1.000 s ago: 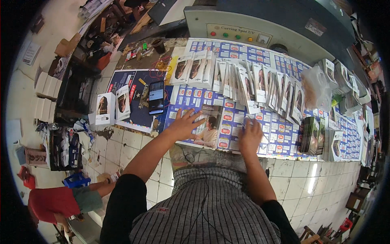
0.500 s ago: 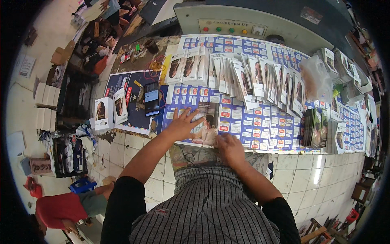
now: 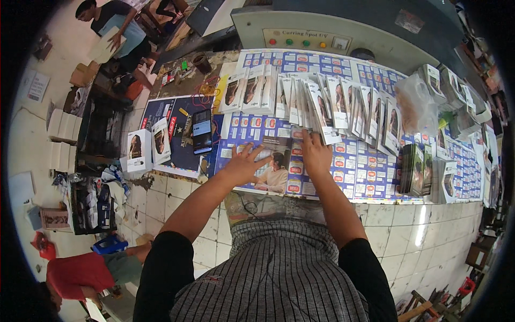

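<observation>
My left hand (image 3: 244,165) lies with fingers spread on a printed sheet (image 3: 274,176) that shows a seated person, near the front edge of the table. My right hand (image 3: 317,156) is just to the right of that sheet, over the blue printed table covering (image 3: 338,182). Its fingers reach forward to the lower edge of a fanned row of white flat packs (image 3: 322,115) with pictures of hair. I cannot make out whether the fingertips touch the packs, and no pack is lifted.
A phone (image 3: 202,131) and two white packs (image 3: 140,150) are at the left. A stack of dark packs (image 3: 412,169) and a clear plastic bag (image 3: 421,104) stand at the right. Behind is a grey machine (image 3: 322,27). One person (image 3: 120,32) holds a pale stack; another (image 3: 80,276) is lower left.
My right hand has moved forward from the table's front edge to the row of white packs. The left hand stays on the sheet. More of the person at the upper left now shows.
</observation>
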Available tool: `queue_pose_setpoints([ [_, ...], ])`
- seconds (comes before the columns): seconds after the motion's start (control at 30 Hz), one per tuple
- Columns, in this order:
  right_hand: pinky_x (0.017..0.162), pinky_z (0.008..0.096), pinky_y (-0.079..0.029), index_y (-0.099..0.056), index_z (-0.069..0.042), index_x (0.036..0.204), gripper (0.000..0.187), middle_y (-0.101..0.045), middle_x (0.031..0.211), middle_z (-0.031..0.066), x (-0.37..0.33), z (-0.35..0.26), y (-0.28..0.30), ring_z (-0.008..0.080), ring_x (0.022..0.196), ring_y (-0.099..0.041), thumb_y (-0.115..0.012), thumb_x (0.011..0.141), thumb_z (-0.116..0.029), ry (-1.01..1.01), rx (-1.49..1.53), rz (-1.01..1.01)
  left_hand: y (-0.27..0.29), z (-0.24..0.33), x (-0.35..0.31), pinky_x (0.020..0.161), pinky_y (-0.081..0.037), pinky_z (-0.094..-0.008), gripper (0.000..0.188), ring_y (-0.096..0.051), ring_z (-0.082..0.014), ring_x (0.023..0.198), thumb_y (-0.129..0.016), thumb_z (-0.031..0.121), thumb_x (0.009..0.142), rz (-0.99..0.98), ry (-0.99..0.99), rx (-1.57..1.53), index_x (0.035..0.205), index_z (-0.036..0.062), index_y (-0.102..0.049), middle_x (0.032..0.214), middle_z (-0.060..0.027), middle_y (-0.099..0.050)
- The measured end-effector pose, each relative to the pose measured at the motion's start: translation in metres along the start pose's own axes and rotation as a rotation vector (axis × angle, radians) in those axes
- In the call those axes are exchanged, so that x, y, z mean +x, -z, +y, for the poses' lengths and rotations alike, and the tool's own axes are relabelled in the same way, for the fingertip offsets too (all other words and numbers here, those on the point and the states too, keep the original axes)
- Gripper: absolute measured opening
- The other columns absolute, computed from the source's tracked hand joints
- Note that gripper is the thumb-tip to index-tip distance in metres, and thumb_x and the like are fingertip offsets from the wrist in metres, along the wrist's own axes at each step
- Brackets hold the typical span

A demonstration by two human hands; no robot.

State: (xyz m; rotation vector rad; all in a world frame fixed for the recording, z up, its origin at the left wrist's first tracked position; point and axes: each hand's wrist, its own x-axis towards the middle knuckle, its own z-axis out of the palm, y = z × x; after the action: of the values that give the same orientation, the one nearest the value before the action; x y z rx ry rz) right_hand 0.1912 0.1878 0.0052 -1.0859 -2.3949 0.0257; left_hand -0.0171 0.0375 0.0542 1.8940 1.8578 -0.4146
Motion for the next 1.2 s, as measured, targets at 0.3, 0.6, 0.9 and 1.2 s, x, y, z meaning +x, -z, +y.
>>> queue_pose_setpoints([
  [0.3,0.079,0.0435,-0.05,-0.064,-0.022,0.127,0.042,-0.062,0.098,0.0031,-0.006,0.001,0.021,0.0246,0.093,-0.065,-0.069,0.085,-0.021,0.062,0.143,-0.222,0.011,0.011,0.002,0.109,-0.023,-0.0749,0.094,-0.015,-0.0455,0.148,-0.08,0.042,0.078,-0.077,0.044,0.006,0.154,0.0435,-0.026,0.164,-0.0116,-0.015],
  [0.6,0.087,0.0394,-0.048,-0.067,-0.022,0.124,0.038,-0.065,0.103,0.0025,-0.051,0.007,0.069,0.0237,0.098,-0.063,-0.07,0.085,-0.026,0.472,0.355,-0.646,0.015,0.012,0.002,0.109,-0.022,-0.0749,0.092,-0.015,-0.0428,0.149,-0.079,0.043,0.079,-0.102,0.06,0.014,0.154,0.044,-0.026,0.164,-0.0104,-0.015],
  [0.9,0.096,0.0477,-0.047,-0.06,-0.006,0.131,0.044,-0.061,0.125,0.0207,-0.067,0.027,0.049,0.0395,0.112,-0.059,-0.063,0.089,-0.02,0.006,0.241,-0.214,-0.042,-0.016,-0.006,0.119,-0.003,-0.0606,0.085,-0.005,-0.0388,0.153,-0.068,0.055,0.085,0.186,-0.088,-0.161,0.156,0.0294,-0.03,0.166,-0.0144,-0.01],
  [1.2,0.077,0.0421,-0.054,-0.062,0.003,0.119,0.037,-0.064,0.113,0.022,-0.038,-0.061,0.018,0.0335,0.092,-0.068,-0.069,0.087,-0.015,-0.595,0.908,-0.761,-0.06,-0.017,-0.005,0.121,-0.004,-0.0546,0.087,-0.007,-0.0316,0.153,-0.056,0.061,0.09,0.313,-0.068,-0.145,0.158,0.0203,-0.022,0.166,-0.0109,-0.01],
])
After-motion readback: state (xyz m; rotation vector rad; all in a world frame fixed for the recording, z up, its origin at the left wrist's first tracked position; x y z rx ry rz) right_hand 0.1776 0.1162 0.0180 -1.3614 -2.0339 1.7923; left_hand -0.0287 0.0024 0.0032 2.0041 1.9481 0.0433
